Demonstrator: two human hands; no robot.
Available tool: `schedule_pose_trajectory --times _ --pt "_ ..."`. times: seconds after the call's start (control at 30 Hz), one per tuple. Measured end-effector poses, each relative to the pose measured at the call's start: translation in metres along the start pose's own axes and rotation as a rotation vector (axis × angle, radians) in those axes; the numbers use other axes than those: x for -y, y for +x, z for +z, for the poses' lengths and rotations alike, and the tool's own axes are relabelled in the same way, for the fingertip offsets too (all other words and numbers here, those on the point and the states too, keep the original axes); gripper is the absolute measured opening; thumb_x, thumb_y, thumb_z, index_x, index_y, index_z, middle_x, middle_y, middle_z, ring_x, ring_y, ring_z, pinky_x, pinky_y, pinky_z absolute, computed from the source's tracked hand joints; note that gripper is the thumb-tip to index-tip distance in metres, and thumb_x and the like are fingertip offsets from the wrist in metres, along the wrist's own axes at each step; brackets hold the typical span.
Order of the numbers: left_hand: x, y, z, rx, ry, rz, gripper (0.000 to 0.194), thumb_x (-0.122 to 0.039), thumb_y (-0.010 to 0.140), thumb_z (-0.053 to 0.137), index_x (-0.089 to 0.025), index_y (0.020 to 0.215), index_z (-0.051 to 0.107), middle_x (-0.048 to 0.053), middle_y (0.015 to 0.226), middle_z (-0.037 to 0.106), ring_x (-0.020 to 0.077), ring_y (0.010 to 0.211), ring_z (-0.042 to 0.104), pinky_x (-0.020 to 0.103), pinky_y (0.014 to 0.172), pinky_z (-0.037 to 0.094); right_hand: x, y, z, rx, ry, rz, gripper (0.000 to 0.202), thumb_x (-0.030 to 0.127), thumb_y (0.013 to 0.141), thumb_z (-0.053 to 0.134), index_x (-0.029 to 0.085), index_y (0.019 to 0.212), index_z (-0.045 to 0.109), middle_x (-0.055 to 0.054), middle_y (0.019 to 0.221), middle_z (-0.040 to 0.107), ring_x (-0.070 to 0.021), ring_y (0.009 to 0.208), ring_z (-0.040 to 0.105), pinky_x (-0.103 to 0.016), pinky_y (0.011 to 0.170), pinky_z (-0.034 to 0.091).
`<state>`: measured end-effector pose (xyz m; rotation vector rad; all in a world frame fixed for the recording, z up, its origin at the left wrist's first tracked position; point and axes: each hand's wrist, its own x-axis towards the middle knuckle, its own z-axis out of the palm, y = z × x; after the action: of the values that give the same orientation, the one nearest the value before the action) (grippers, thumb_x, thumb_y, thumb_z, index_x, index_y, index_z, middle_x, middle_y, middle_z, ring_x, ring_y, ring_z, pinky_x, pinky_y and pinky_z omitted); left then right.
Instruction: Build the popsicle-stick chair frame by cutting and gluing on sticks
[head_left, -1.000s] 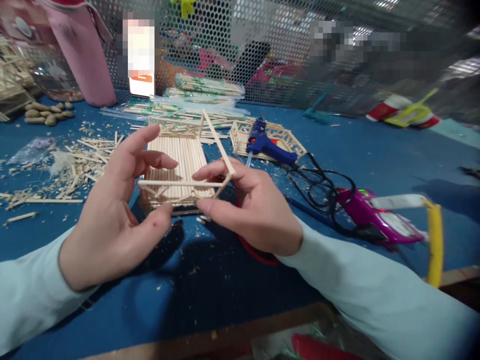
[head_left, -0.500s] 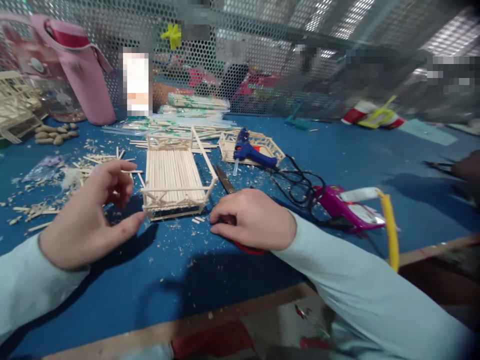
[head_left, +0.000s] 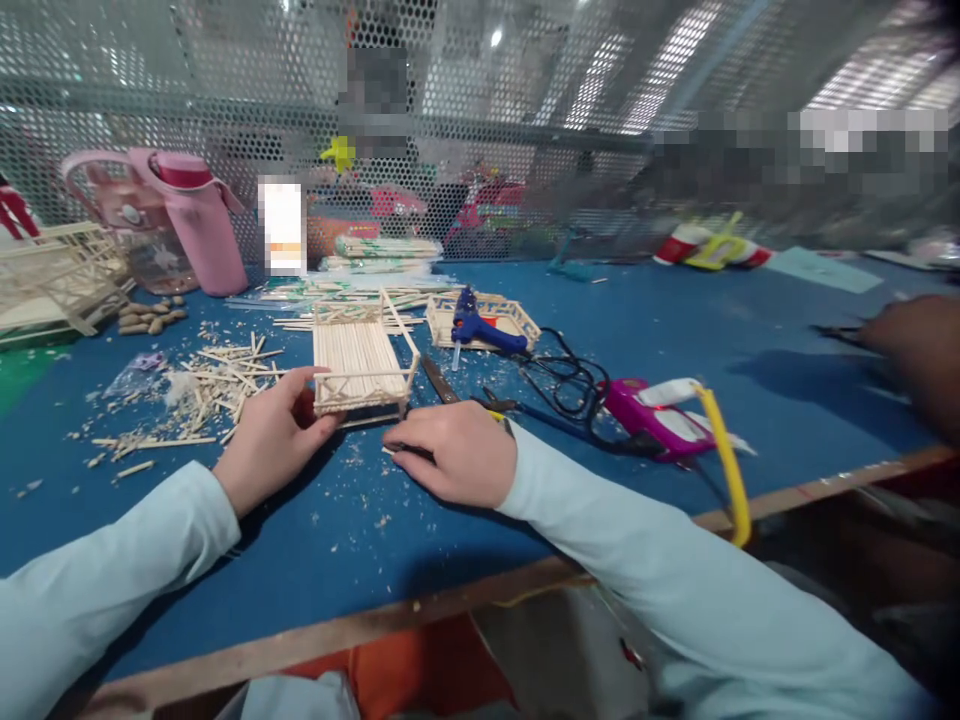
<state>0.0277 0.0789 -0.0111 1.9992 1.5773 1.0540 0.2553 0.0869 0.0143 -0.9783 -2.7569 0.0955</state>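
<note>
Since the earlier frame, the left hand has moved in from beside the stick frame to its near left corner, which it holds between thumb and fingers. Fingers of the right hand are drawn close together just in front of the near right corner; whether they grip the dark object at their tips cannot be told. Between and slightly beyond both hands, the stick frame rests upright on the table. Its slatted base and near end rail are in place. Both long sides appear incomplete: the right carries one slanting stick, the left no visible rail. Beyond, the glue gun lies on a second stick frame; loose sticks lie to the left.
</note>
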Motion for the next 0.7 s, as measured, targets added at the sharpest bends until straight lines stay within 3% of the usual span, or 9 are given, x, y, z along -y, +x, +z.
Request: schedule_pose_trajectory --times 0.13,0.3,0.4,0.47,0.53,0.63,0.7 --pt "-0.005 -0.001 -0.002 0.002 0.084 -0.015 0.038 -0.037 0.077 0.060 -0.016 0.109 0.057 0.002 0.072 0.062 0.0176 0.061 0.056 0.031 0.060 0.044 0.003 0.001 0.006 0.027 -0.049 -0.053 0.025 0.029 0.091 0.049 0.022 0.092 0.073 -0.003 0.083 0.073 -0.0160 0.076 0.065 -0.027 0.059 0.034" --pt "-0.011 -0.006 -0.009 0.005 0.109 0.043 0.047 -0.037 0.076 0.062 -0.015 0.116 0.052 -0.004 0.064 0.051 0.0142 0.055 0.051 0.027 0.054 0.041 0.000 0.003 0.002 0.073 0.016 -0.047 0.020 0.026 0.089 0.054 0.018 0.087 0.072 -0.004 0.087 0.074 -0.0165 0.080 0.065 -0.027 0.064 0.038" --pt "-0.012 -0.016 -0.015 -0.136 0.083 0.159 0.050 -0.030 0.075 0.062 -0.014 0.120 0.047 -0.004 0.069 0.045 0.0112 0.053 0.044 0.025 0.049 0.038 -0.003 0.004 -0.004 0.084 0.101 -0.020 0.022 0.024 0.091 0.051 0.017 0.091 0.072 -0.005 0.091 0.074 -0.0166 0.082 0.066 -0.026 0.069 0.041" --pt "-0.014 -0.023 -0.019 -0.254 0.025 0.267 0.043 -0.023 0.077 0.060 -0.017 0.117 0.047 -0.005 0.069 0.041 0.0090 0.050 0.039 0.022 0.046 0.035 -0.005 0.005 -0.007 0.080 0.122 0.039 0.025 0.026 0.093 0.049 0.016 0.091 0.071 -0.006 0.089 0.074 -0.0166 0.081 0.066 -0.027 0.070 0.041" --pt "-0.017 -0.031 -0.020 -0.300 0.014 0.354 0.033 -0.019 0.079 0.059 -0.020 0.111 0.050 -0.006 0.065 0.041 0.0073 0.047 0.036 0.020 0.044 0.033 -0.005 0.006 -0.009 0.104 0.108 0.104 0.027 0.032 0.093 0.051 0.017 0.086 0.072 -0.006 0.083 0.074 -0.0170 0.077 0.066 -0.026 0.067 0.039" --pt "-0.024 -0.037 -0.017 -0.161 0.088 0.430 0.008 -0.019 0.084 0.056 -0.019 0.092 0.058 -0.007 0.057 0.049 0.0060 0.043 0.040 0.018 0.043 0.034 -0.006 0.007 -0.009 0.137 0.046 0.150 0.034 0.041 0.091 0.053 0.017 0.074 0.071 -0.006 0.073 0.072 -0.0175 0.071 0.064 -0.026 0.062 0.035" --pt "-0.029 -0.038 -0.012 -0.024 0.133 0.454 0.010 -0.022 0.088 0.052 -0.018 0.082 0.061 -0.004 0.059 0.058 0.0069 0.046 0.049 0.018 0.047 0.039 -0.008 0.008 -0.009 0.104 0.046 0.125 0.035 0.038 0.092 0.050 0.016 0.074 0.070 -0.006 0.071 0.071 -0.0161 0.068 0.063 -0.026 0.061 0.035"
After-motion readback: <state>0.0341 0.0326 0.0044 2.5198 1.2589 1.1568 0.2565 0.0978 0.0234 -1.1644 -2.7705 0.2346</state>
